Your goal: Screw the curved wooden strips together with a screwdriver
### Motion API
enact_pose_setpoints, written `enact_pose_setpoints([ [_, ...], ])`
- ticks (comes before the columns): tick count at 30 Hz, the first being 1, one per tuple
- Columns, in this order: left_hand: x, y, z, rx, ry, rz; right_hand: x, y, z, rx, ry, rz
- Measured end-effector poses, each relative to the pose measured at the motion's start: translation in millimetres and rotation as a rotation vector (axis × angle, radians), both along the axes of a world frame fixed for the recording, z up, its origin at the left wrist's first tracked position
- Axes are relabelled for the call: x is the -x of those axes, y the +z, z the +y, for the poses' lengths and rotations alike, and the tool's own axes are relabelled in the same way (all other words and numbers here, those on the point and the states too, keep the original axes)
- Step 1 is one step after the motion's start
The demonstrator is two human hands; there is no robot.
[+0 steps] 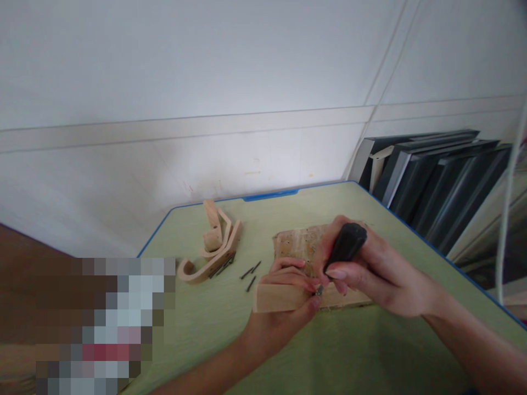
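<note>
My right hand (385, 280) grips the black handle of a screwdriver (348, 242), which slants down to the left. Its lower end meets a small metal piece, perhaps a screw head, at my left fingertips; the exact contact is too small to tell. My left hand (274, 326) is closed around a pale wooden strip (280, 298), fingers over the far side and thumb on the near side. The strip lies across the near edge of a worn, pitted wooden board (290, 241). My right hand covers part of that board.
Curved wooden hooks (230, 247) lie to the left on the green tabletop (197, 334). Several dark screws (248, 271) are scattered beside them. Dark flat panels (436, 186) lean along the right, and a white wall (247, 153) stands behind. A blurred-out patch covers the lower left.
</note>
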State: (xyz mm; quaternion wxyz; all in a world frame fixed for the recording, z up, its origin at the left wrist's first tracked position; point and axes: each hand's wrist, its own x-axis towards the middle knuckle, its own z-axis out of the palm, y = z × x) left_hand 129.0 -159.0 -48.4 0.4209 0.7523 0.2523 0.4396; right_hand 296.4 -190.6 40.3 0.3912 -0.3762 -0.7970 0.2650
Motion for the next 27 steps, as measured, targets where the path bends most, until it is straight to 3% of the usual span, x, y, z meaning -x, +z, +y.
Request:
enact_pose_setpoints([
  [15, -2.0, 4.0, 3.3, 0.006, -0.007, 0.096, 0.0, -2.1, 2.3, 0.055, 0.037, 0.057],
  [27, -1.8, 0.9, 2.9, -0.047, 0.054, 0.055, 0.0, -1.5, 4.1, 0.101, 0.099, 0.084],
])
